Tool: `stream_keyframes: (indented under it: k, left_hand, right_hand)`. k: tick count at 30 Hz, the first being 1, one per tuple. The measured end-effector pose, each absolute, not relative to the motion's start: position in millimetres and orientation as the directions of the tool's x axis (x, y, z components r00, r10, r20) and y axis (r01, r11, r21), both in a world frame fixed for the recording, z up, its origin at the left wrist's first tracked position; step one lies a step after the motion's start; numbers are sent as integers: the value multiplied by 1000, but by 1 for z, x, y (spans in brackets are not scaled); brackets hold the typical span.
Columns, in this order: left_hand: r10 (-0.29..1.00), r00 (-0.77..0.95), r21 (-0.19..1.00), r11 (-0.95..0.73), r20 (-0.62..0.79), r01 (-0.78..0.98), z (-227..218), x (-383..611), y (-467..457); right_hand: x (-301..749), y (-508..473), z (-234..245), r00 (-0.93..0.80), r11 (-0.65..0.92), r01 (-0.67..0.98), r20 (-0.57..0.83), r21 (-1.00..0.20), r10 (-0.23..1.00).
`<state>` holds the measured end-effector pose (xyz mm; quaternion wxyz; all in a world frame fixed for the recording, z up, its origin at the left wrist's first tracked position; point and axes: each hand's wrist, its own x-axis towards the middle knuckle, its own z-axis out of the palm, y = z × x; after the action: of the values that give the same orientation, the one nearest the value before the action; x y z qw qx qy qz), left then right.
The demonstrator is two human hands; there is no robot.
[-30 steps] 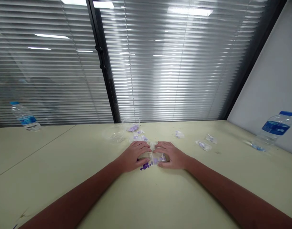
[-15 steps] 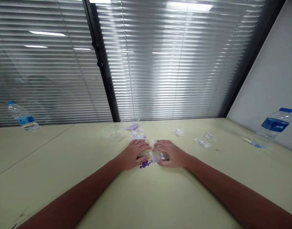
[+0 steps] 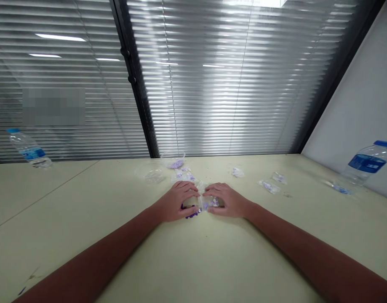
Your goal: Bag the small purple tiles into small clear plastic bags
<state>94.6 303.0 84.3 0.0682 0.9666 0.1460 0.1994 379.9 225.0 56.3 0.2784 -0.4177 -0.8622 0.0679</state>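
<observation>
My left hand (image 3: 176,203) and my right hand (image 3: 228,202) face each other at the middle of the table, fingers curled and thumbs toward each other. Between them is a small clear plastic bag (image 3: 205,205) with light purple pieces in it; the fingers of both hands close on its sides. Small dark purple pieces (image 3: 192,216) lie by my left thumb, partly hidden under that hand. Just beyond my fingers, more clear plastic with pale purple bits (image 3: 186,176) rests on the table.
Behind stands a clear round container (image 3: 176,163) with purple pieces, beside a clear lid-like plastic piece (image 3: 154,176). Small clear packets (image 3: 269,187) lie to the right. Water bottles stand at left (image 3: 30,150) and right (image 3: 364,165). Window blinds rise past the table (image 3: 199,261).
My left thumb and fingers now cover more of the dark purple pieces. Both hands stay around the bag, with only slight finger movement. The view has tilted slightly.
</observation>
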Motion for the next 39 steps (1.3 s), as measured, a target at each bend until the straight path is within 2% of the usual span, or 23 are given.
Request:
stream_keyframes:
  k: [18, 39]
  left_hand:
    - [354, 878, 264, -924, 322, 276, 82, 98, 305]
    - [356, 878, 255, -925, 321, 282, 78, 100, 309]
  right_hand:
    - [384, 224, 55, -483, 624, 691, 411, -365, 774]
    - [387, 226, 54, -475, 609, 705, 395, -363, 786]
